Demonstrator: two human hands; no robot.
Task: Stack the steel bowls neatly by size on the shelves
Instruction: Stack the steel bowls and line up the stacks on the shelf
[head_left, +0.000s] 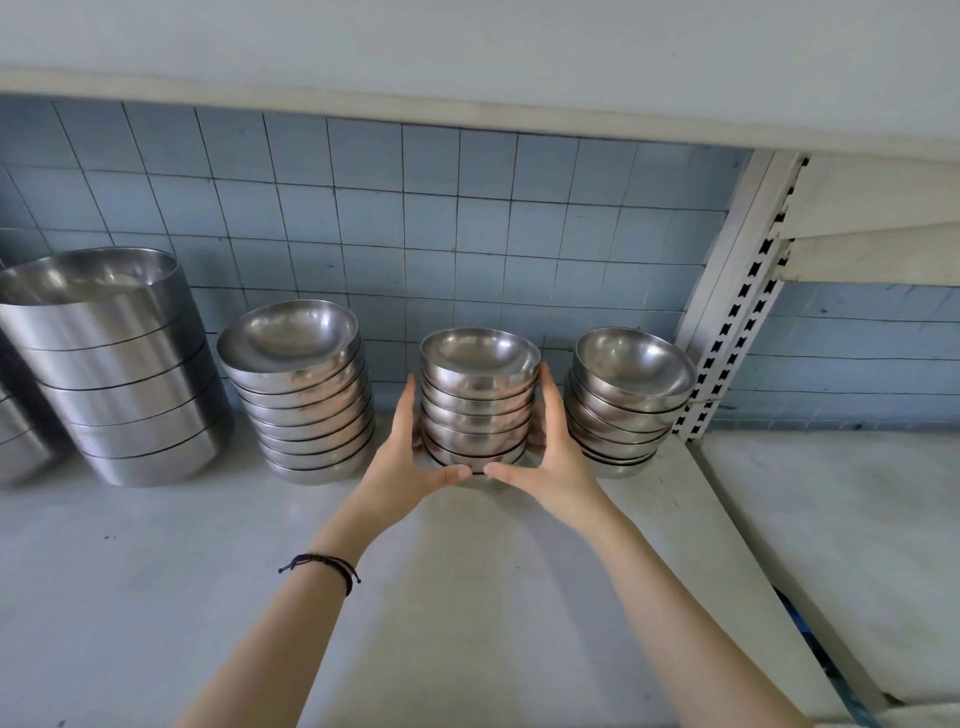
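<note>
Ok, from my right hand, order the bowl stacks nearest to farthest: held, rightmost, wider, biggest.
1. Held stack, touching the right hand.
2. Rightmost stack, just beside it.
3. Wider stack, left of centre.
4. Biggest stack, far left.

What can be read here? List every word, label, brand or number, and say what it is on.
None: no text shows on the held stack, the other bowls, the shelf, the tiles, the slotted post or the wristband.

Thin black braided cord bracelet (324, 565) around the left wrist (311, 545)
</note>
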